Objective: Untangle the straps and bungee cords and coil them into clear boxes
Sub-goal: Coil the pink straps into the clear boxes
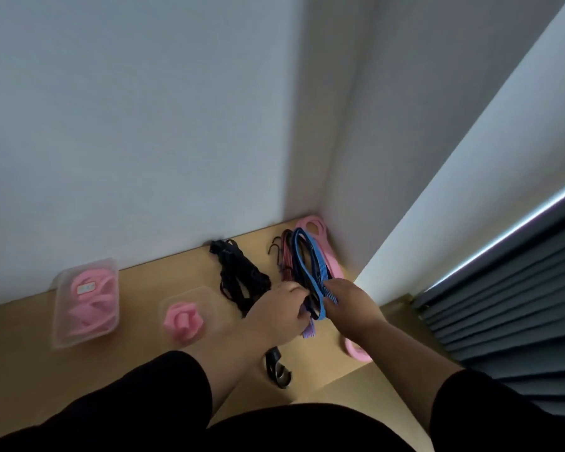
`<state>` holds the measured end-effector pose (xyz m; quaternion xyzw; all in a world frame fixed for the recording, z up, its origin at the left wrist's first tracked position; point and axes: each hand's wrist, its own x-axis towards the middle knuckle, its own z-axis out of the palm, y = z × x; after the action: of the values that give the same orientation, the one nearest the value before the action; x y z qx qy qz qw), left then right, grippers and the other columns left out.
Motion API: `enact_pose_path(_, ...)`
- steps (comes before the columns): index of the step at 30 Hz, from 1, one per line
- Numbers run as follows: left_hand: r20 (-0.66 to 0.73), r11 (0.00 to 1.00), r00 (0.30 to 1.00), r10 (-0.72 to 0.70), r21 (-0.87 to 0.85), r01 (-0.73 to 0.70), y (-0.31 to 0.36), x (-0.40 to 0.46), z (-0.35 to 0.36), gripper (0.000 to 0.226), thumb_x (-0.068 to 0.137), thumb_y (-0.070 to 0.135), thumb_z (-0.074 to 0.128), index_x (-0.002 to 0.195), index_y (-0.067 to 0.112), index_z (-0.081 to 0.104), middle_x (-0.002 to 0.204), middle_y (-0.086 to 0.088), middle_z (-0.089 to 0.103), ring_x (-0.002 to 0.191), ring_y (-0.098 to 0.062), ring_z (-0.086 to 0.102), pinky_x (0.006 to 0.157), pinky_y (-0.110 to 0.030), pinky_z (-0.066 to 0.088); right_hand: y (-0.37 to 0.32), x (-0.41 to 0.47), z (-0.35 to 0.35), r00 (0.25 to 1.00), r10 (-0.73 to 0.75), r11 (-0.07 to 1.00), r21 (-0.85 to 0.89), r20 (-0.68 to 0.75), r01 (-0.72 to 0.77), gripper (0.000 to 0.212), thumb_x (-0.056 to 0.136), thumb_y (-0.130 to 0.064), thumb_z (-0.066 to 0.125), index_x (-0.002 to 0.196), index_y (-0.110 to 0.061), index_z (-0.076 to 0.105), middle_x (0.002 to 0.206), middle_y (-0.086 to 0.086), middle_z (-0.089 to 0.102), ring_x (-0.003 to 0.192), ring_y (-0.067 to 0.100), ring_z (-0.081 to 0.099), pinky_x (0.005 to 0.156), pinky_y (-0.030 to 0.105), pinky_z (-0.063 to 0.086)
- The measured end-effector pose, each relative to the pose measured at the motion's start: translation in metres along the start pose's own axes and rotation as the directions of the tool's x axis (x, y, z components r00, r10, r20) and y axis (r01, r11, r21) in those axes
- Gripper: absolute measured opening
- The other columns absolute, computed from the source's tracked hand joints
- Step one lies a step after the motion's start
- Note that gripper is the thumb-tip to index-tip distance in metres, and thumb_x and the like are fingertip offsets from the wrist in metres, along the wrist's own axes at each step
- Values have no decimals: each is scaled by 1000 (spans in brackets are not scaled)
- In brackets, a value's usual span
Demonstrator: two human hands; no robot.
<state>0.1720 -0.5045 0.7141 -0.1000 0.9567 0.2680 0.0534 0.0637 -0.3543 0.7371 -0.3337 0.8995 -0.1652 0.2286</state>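
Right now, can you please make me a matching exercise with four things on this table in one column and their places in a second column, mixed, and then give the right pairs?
Things:
1. blue cord
2. black strap bundle
3. pink coil
4. black hook

Places:
A. in the smaller clear box
B. on the table near the wall, left of the red cord
C. held by both the left hand and the right hand
D. on the table, just below the left hand

Pairs: 1-C, 2-B, 3-A, 4-D
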Motion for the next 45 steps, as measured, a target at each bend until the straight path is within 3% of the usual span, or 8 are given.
enact_pose_path(6, 111, 992, 988, 107, 58, -114, 46, 28, 38, 42, 97, 30, 50, 136, 14, 53, 133, -2, 53, 128, -20, 43, 108, -36, 42, 71, -16, -10, 984, 171, 985, -34, 50, -170, 42, 103, -30, 49, 145, -27, 53, 143, -4, 56, 130, 16, 53, 108, 30, 41)
enact_pose_path(9, 185, 979, 971, 155, 100, -175, 63, 33, 56, 25, 99, 30, 50, 121, 21, 58, 120, 3, 56, 117, -17, 48, 100, -33, 45, 95, -23, -7, 969, 232, 972, -67, 87, -226, 41, 102, -29, 51, 143, -25, 55, 137, -3, 61, 123, 16, 58, 103, 29, 45)
enact_pose_path(20, 387, 801, 902, 192, 470, -372, 81, 30, 106, 33, 97, 37, 53, 123, 17, 55, 120, -5, 58, 114, -26, 50, 104, -44, 40, 122, -39, 22, 927, 346, 932, 60, 143, -357, 29, 95, -17, 58, 123, -20, 64, 105, 1, 68, 87, 17, 66, 70, 25, 52)
enact_pose_path(25, 311, 812, 923, 225, 464, -354, 78, 30, 109, 25, 101, 31, 47, 116, 17, 61, 114, -3, 62, 111, -25, 54, 101, -40, 41, 123, -41, 24, 937, 327, 914, 211, 123, -347, 34, 91, -21, 65, 125, -24, 63, 86, -15, 58, 72, 0, 57, 55, 13, 39)
enact_pose_path(29, 269, 850, 938, 220, 420, -320, 79, 28, 101, 42, 98, 49, 47, 125, 18, 58, 121, -1, 62, 117, -22, 53, 105, -40, 42, 119, -40, 13, 932, 333, 826, 434, 141, -361, 33, 87, -21, 73, 118, -27, 63, 90, -8, 67, 76, 8, 67, 65, 22, 55)
enact_pose_path(35, 27, 962, 982, 189, 194, -191, 82, 32, 66, 29, 104, 37, 44, 116, 21, 64, 110, 6, 64, 107, -13, 53, 97, -32, 46, 101, -27, -17, 967, 248, 702, 676, 60, -222, 15, 91, -24, 71, 99, -36, 65, 79, -9, 72, 71, 5, 71, 76, 30, 61)
enact_pose_path(39, -135, 990, 981, 137, 50, -132, 79, 40, 24, 30, 106, 32, 43, 121, 18, 65, 110, 4, 64, 105, -14, 55, 86, -25, 45, 91, -16, -32, 972, 226, 690, 714, -58, -118, 8, 100, -34, 59, 98, -39, 65, 90, -13, 71, 86, 11, 69, 87, 36, 59)
enact_pose_path(45, -350, 994, 932, 95, -24, -110, 82, 49, -59, 35, 102, 35, 46, 125, 21, 68, 110, 2, 67, 99, -15, 60, 82, -27, 47, 60, 3, -55, 989, 65, 754, 656, -135, 40, 17, 102, -37, 55, 111, -49, 63, 111, -27, 65, 103, -4, 60, 84, 16, 44)
